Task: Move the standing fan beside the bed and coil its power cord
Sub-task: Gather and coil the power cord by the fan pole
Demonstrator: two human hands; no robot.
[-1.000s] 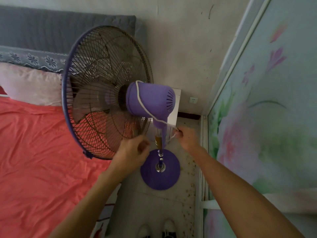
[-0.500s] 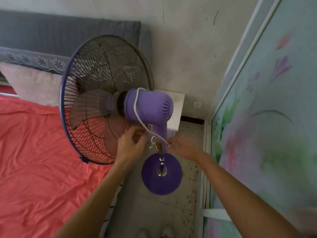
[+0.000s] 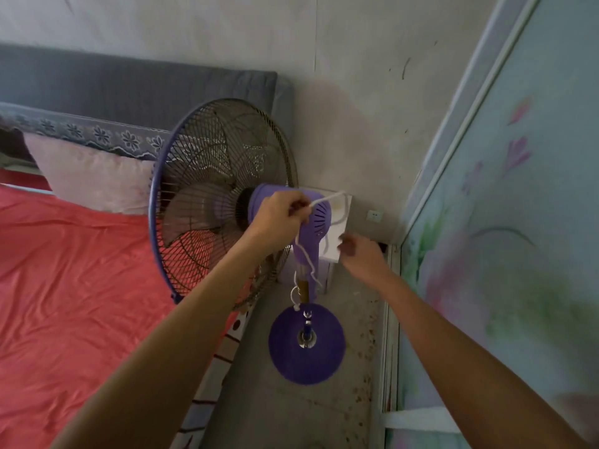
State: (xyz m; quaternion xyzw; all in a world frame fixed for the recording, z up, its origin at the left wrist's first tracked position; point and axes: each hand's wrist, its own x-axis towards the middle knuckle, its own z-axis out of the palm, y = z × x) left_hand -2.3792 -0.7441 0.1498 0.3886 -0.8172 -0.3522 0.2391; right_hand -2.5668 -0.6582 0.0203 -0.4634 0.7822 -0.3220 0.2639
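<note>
Winding the white power cord (image 3: pixel 327 202) around the purple motor housing (image 3: pixel 316 222) of the standing fan (image 3: pixel 223 196); fan already stands in the gap beside the bed (image 3: pixel 81 286), round base (image 3: pixel 306 343) on the floor below both hands. Left hand (image 3: pixel 280 218) sits on top of the housing, fingers pinched shut on the cord. Right hand (image 3: pixel 359 252), just right of the housing and lower, is motion-blurred; cannot tell whether it grips the cord or is loose. A loop arcs from the left hand over toward the right one; slack dangles down along the pole (image 3: pixel 304 286).

Judgement: keep the left pinch as anchor, lay each turn snug against the last, keep tension even so loops don't slide off the rounded housing.
</note>
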